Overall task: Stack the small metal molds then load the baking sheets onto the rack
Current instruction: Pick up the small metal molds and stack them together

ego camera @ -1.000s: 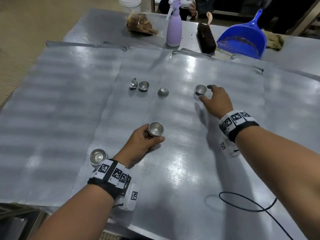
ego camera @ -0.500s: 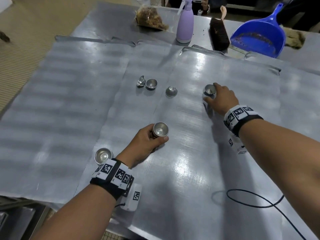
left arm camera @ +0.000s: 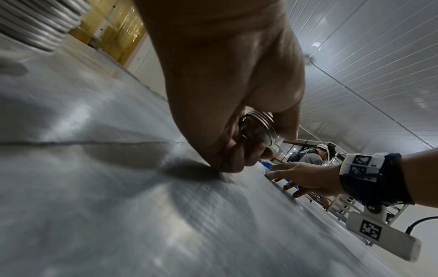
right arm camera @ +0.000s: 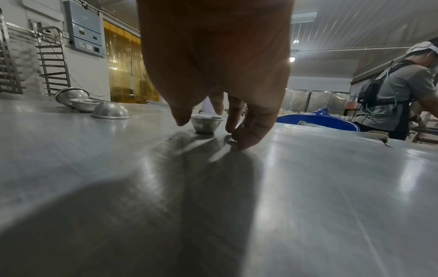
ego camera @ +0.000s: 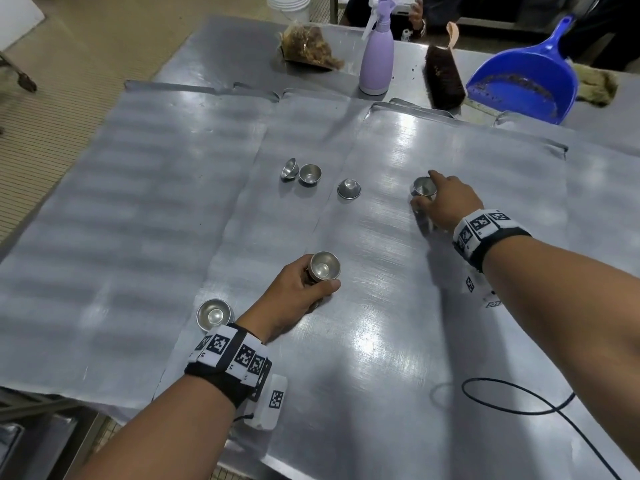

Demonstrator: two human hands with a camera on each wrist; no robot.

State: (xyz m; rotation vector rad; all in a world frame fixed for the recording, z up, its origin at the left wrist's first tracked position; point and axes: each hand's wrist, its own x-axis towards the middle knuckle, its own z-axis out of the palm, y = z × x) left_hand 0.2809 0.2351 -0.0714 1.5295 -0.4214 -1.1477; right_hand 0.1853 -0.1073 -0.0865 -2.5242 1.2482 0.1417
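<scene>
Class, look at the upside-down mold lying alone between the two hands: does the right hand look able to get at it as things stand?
Probably yes. The upside-down mold sits apart from the other molds, with bare baking sheet between it and the right hand. That hand's fingers are already around another mold, though.

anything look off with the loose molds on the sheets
Two stand out. The dome-up mold lies upside down on the baking sheet, and the tipped mold leans on its side against an upright mold. Both need righting before they can nest. No spill or damage shows.
</scene>
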